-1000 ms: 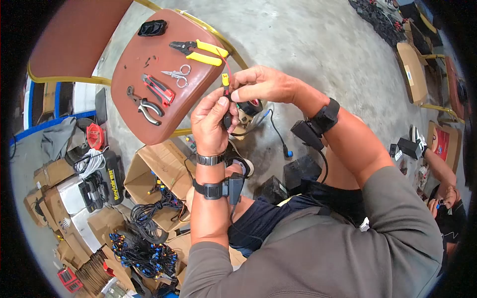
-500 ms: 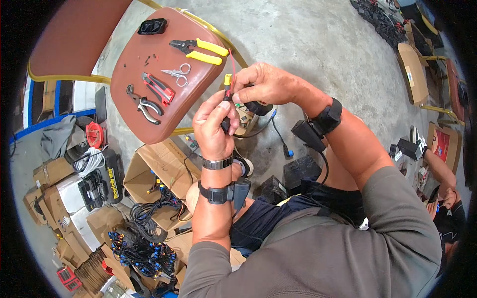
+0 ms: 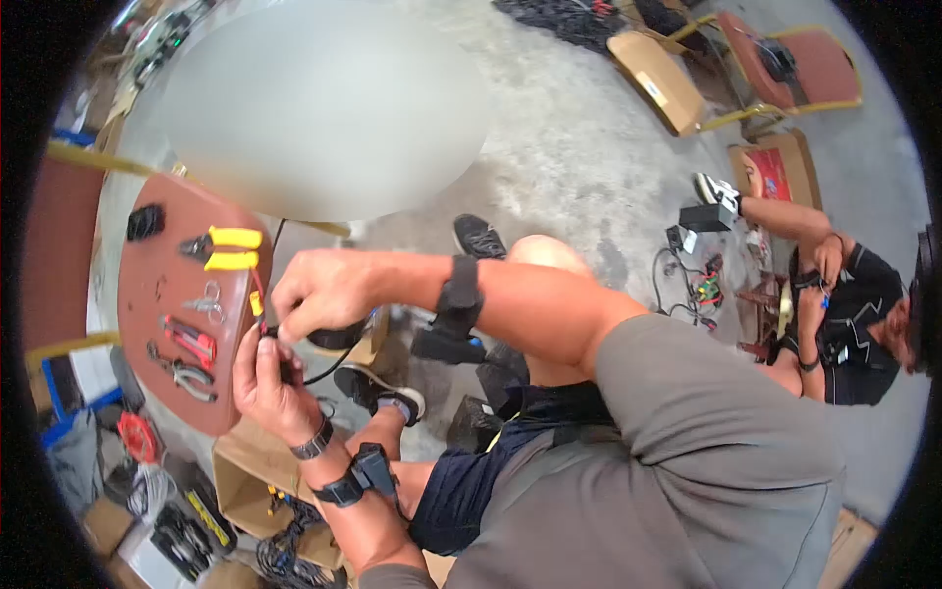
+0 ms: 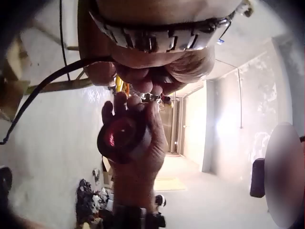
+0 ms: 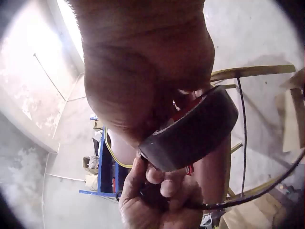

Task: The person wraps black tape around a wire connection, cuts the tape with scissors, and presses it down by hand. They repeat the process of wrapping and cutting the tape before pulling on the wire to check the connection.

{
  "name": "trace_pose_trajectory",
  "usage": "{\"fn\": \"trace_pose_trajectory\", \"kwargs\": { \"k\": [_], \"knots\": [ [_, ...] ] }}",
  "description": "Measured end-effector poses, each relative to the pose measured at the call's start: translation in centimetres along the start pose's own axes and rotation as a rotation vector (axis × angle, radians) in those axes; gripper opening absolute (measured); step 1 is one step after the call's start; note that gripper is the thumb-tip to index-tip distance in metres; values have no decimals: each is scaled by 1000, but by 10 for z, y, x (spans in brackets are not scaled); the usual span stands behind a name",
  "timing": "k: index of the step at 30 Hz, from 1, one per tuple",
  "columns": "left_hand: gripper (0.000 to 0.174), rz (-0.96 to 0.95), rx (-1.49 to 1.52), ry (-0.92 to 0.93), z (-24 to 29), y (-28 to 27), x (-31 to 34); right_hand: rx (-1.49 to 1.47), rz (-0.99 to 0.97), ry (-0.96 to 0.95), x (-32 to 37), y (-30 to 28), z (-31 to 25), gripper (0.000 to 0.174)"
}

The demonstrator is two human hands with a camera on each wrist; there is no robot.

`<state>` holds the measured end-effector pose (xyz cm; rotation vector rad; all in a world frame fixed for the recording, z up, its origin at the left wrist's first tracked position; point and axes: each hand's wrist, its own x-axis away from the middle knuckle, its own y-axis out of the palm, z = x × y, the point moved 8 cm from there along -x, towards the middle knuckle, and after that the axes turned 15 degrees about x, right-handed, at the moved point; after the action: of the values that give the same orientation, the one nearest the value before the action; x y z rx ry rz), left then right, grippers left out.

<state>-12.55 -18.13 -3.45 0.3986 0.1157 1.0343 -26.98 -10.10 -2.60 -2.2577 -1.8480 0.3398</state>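
Just off the chair seat, my left hand grips a black cable close to its end. A yellow connector stands out past the fingertips, with a thin red wire beside it. My right hand meets the left at the cable, thumb and fingers curled in. It holds a roll of black tape, which hangs under the palm and shows a reddish core in the left wrist view. The wrapped part of the cable is mostly hidden by the fingers.
On the seat lie yellow-handled wire strippers, small scissors, a red utility knife, pliers and a black part. A cardboard box and cable bundles are below. Another person sits at right.
The head view has swung, so chair and hands appear farther left and the other person shows more fully. Both hands stay together at the cable, the tape roll still in the right.
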Motion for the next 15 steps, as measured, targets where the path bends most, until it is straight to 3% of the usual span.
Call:
{"fn": "trace_pose_trajectory", "kwargs": {
  "k": [3,6,9,13,15],
  "knots": [
    [24,-38,-144,74,-3,2,-3,-21,43,50,7,-8,1,28],
    [24,-47,-196,-18,-12,10,-6,57,67,17,5,-9,7,30],
    [29,-67,-56,-125,-20,11,-9,32,73,14,8,-7,12,21],
    [31,-112,132,-290,-23,12,-7,-224,29,114,5,-1,18,19],
    [30,-151,149,-282,-20,15,-9,-222,21,158,6,-2,22,18]
  ]
}}
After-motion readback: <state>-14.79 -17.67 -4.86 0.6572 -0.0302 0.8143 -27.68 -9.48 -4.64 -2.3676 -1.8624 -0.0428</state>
